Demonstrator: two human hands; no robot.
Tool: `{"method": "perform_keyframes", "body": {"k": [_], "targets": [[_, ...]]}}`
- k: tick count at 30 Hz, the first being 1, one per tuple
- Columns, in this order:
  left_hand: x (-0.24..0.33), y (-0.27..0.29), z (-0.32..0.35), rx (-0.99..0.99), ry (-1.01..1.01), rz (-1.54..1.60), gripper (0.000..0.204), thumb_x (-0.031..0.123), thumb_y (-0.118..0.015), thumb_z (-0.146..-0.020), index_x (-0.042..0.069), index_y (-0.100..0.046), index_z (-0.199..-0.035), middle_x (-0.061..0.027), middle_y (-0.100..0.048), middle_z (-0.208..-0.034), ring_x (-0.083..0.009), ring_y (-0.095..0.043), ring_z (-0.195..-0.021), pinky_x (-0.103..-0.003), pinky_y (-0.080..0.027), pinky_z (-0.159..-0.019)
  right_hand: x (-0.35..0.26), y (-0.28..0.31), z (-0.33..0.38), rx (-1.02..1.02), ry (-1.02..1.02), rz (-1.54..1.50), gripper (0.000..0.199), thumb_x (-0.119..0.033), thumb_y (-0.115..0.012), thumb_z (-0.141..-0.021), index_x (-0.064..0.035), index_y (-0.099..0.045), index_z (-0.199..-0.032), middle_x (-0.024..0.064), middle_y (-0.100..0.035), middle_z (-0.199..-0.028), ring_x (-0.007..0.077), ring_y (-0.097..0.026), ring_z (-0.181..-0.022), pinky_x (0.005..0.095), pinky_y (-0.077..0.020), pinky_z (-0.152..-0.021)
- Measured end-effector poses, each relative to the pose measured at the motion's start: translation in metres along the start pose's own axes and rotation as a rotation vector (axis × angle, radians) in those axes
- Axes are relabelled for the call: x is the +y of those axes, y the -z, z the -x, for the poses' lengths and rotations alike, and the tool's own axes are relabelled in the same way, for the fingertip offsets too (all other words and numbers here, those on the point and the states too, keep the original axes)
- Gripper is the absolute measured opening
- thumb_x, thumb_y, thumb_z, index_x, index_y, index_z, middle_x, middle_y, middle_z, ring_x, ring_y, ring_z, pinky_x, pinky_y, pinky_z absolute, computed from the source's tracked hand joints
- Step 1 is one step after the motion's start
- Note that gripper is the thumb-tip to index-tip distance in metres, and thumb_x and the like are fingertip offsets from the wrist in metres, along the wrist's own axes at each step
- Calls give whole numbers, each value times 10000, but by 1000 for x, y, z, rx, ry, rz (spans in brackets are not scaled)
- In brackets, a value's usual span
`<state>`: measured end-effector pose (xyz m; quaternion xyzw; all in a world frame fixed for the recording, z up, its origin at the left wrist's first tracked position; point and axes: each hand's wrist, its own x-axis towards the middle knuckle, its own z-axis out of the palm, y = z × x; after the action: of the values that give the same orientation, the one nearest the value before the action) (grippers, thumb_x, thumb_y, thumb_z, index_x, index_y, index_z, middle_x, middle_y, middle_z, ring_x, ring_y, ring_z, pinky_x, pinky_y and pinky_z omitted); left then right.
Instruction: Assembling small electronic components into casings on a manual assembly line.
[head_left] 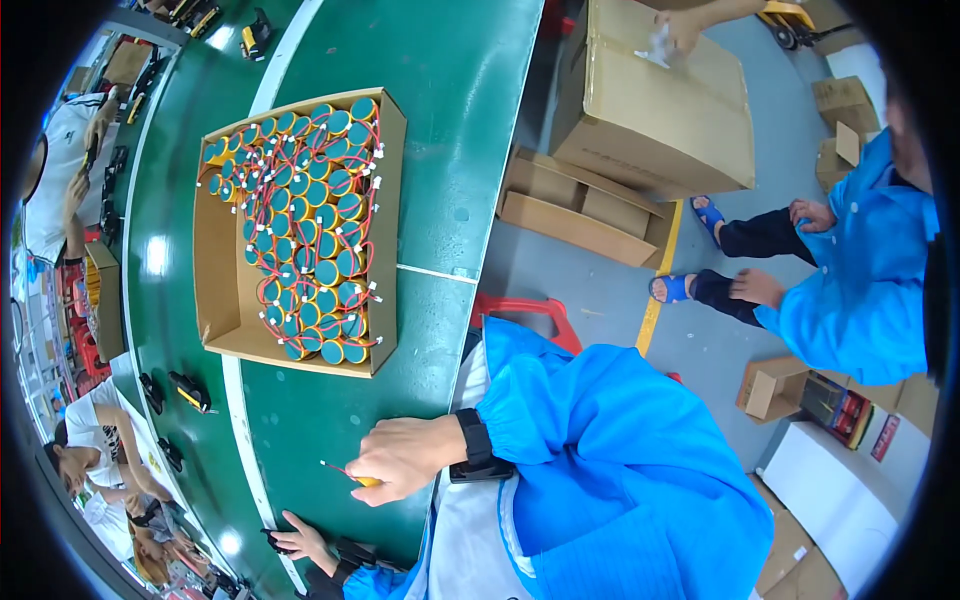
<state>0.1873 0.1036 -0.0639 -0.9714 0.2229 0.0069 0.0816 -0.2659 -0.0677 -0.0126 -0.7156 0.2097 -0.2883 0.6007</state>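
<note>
Small yellow-wrapped cylindrical battery pack with thin red lead [369, 482]: grasped in right hand [405, 460] over the green tabletop [320, 405], near the open brown cardboard carton [391, 170]. Loose grip could drop it; dangling lead might catch and strain its joint. Carton's yellow, teal-topped cylindrical packs [300, 184] have tangled red leads: lifting one may drag neighbours. Left hand [308, 543], fingers extended, at a small black object [270, 541]; grip cannot be told. Count: one held pack, one carton, two own hands, one black object; carton packs several dozen, overlapping, no exact tally.
</note>
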Motion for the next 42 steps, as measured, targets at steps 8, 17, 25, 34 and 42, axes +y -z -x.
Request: {"method": "perform_keyframes", "body": {"k": [8,17,25,34,42], "targets": [[-6,4,-2,37,-9,-21,1007,775,-314,-905,44,-90,-1560,-224,-91,-1618,-322,-47,-1512,-572,-16,-1165,2,-5,-1,-3,35,20,357,-324,-598,-872,-9,-579,-705,173,-569,-560,392,-580,-552,480,-448,-512],[27,33,3,248,316,-13,988,738,-589,-805,-45,-381,-1369,-291,-397,-1427,-346,-487,-1261,-551,-439,-941,3,2,4,12,10,43,340,-300,-594,-850,-10,-570,-674,182,-567,-554,400,-581,-554,489,-452,-522],[-50,9,-59,35,82,445,556,322,-761,-741,-137,-626,-1026,-165,-682,-871,-284,-607,-664,-394,-511,-691,0,1,2,-21,4,54,325,-294,-593,-860,-16,-569,-694,182,-568,-564,400,-582,-568,484,-457,-538],[16,65,28,64,-306,823,691,167,-788,-798,-113,-456,-1337,-187,-615,-1151,-232,-596,-914,-351,-503,-836,0,-4,-3,-13,60,-94,226,-275,-526,-983,-49,-517,-981,159,-624,-743,370,-621,-692,458,-474,-607],[188,116,150,-236,-736,652,1004,90,-851,-664,23,-288,-1492,-215,-507,-1369,-351,-505,-1257,-432,-387,-1073,-3,14,0,-73,-133,-255,319,-179,-489,-1015,-24,-468,-1294,53,-539,-769,128,-527,-667,288,-441,-610]]}}
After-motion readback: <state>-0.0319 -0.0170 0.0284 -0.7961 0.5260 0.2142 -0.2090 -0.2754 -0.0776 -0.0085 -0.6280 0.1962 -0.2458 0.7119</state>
